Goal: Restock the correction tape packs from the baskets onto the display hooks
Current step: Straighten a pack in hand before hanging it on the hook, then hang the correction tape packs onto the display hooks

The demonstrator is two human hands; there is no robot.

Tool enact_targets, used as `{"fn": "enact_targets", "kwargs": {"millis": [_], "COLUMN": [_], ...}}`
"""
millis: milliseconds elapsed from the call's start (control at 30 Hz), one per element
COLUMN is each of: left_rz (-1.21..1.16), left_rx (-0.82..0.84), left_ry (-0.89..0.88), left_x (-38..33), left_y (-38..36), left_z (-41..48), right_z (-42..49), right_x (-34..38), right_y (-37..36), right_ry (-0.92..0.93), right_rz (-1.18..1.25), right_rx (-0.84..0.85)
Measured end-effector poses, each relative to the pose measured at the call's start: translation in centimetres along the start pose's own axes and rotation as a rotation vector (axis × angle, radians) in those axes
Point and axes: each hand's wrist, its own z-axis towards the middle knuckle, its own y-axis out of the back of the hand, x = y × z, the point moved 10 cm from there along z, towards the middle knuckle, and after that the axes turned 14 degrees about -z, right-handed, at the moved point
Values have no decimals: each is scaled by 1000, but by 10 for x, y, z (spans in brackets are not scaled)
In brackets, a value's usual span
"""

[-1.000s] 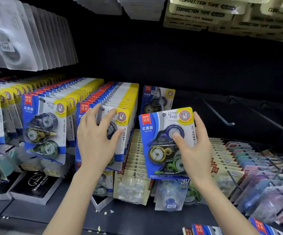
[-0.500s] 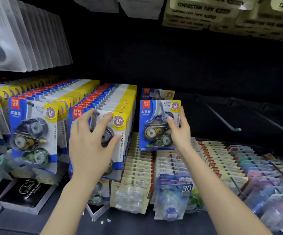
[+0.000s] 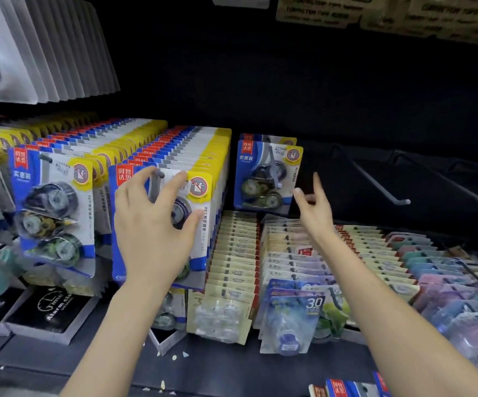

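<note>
Left hand (image 3: 151, 233) on front pack (image 3: 202, 193); right hand (image 3: 316, 209) beside hung pack (image 3: 262, 179)

The correction tape pack (image 3: 266, 176) on the hook has a blue card with a yellow top corner, a red label with white characters and a round red-and-white sign. The rows of packs (image 3: 54, 210) at the left repeat blue, red, white and yellow along their tops. The cream packs (image 3: 237, 253) are plain. The pastel packs (image 3: 447, 276) are pink, purple and teal. The box (image 3: 51, 308) is black with white lettering.
</note>
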Motion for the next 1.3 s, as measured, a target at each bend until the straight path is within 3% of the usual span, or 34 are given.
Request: {"fn": "enact_targets", "kwargs": {"millis": [167,267,433,500,567,633,833,1000,1100,1300], "left_rz": [-2,-97,-349,-377,-362,-341,-386,-449,-571,-476], "left_rx": [-108,-50,461,671,805,854,988,1098,1037,1039], "left_ry": [-31,-9,230,401,632,785,892,1145,1330,1348], "left_x": [-28,-53,-78,-73,-55,-40,-39,-44,-49,-48], "left_y": [11,5,-62,-90,-108,-115,-125,-130,-132,-134], "left_z": [-21,-54,-173,-245,-310,-358,-427,-468,-483,-488], "right_z": [-84,-147,-240,-269,-291,-306,-327,-331,-333,-339], "right_x": [-3,-23,-79,-110,-131,-150,-188,-200,-201,-204], "right_y": [48,90,200,247,276,281,242,237,236,235], "right_ry": [44,22,-72,-115,-118,-99,-144,-206,-221,-255], "right_rz": [-83,-129,-270,-491,-722,-798,-745,-651,-576,-461], "right_rx": [53,91,72,-8,-39,18,169,156,157,157]}}
